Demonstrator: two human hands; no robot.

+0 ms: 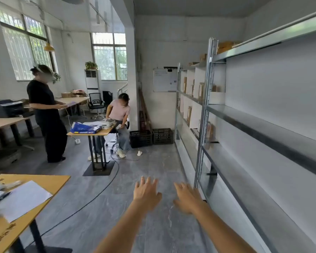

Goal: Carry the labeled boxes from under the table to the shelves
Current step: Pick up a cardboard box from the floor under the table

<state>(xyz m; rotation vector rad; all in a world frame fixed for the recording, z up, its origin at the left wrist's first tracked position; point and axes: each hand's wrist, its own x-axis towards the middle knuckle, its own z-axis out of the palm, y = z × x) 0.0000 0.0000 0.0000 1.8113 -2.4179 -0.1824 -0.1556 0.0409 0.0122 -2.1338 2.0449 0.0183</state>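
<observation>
Both of my arms reach forward over the grey floor, palms down. My left hand (146,193) is open with fingers spread and holds nothing. My right hand (187,197) is also open and holds nothing, close to the post of the near metal shelf unit (263,123) on the right. That unit's shelves are bare. Several brown boxes (201,91) stand upright on the farther shelf unit (189,96), and more lie on its top level (224,46). The space under the tables shows no box.
A wooden table (49,181) with papers is at the lower left. A small desk (97,132) with a blue package stands ahead, a person seated behind it and another standing left. Two black crates (150,137) sit by the wall. A cable (91,199) crosses the floor.
</observation>
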